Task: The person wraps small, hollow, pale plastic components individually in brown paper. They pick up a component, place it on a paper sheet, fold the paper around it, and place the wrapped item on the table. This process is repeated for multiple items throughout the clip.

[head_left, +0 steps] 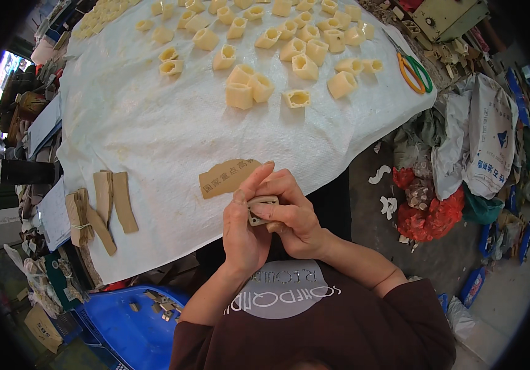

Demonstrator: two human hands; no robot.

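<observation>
In front of my chest, my left hand (239, 228) and my right hand (299, 219) are closed round a small tan hollow piece (254, 216) with a rounded rim. My right thumb lies across its opening. The fingers hide part of the piece, so its exact kind is unclear. Just beyond my hands, a brown cardboard piece (219, 180) with a curved top edge and printing lies on the white sheet (141, 135). Farther off on that sheet stand several cream hollow, tube-like blocks (238, 95), some touching one another.
Brown cardboard strips (103, 197), some tied in a bundle, lie at the left. Scissors (414, 74) with orange and green handles rest near the right edge. A blue tub (135, 327) with small pieces stands lower left. Red mesh bags (428, 216) and white sacks (484, 135) sit at right.
</observation>
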